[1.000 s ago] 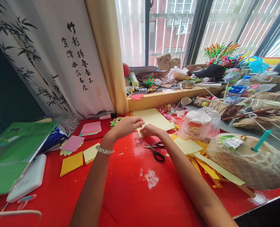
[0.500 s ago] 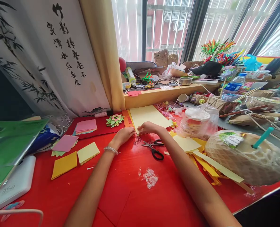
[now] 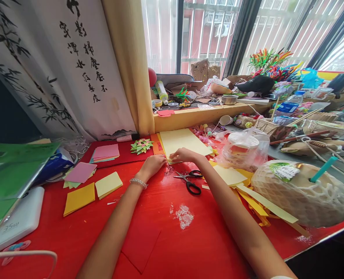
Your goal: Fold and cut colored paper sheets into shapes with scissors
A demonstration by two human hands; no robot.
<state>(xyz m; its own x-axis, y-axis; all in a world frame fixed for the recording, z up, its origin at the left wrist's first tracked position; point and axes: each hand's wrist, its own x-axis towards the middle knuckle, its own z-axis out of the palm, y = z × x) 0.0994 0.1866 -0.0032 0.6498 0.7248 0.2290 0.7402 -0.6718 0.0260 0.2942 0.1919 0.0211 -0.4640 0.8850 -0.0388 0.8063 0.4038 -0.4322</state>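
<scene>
With the clock centred on the hands and twelve pointing towards the window, the left hand (image 3: 153, 165) is rested with fingers bent at the near left corner of a large pale-yellow rectangular paper sheet (image 3: 186, 143). The same corner is met by the curled fingers of the right hand (image 3: 186, 155); whether the paper is gripped by either cannot be told. The sheet is laid towards one o'clock on a glossy red table (image 3: 206, 248), with an orange paper strip (image 3: 156, 144) shown along its left edge. A clear beaded bracelet (image 3: 138, 182) is worn on the left wrist.

Black-handled metal scissors (image 3: 185, 177) are placed near the right hand, between four and five o'clock, blades slightly parted. At ten o'clock, a green-and-pink folded-paper star ornament (image 3: 142, 147) is seen. Pale-yellow square papers (image 3: 108, 185) are stacked at eight o'clock, with golden-yellow square papers (image 3: 79, 199) just beyond. At four o'clock, yellow paper strips (image 3: 272, 205) are heaped beside a net-wrapped pale coconut (image 3: 299, 197), in which a teal straw (image 3: 323, 169) is stuck.
</scene>
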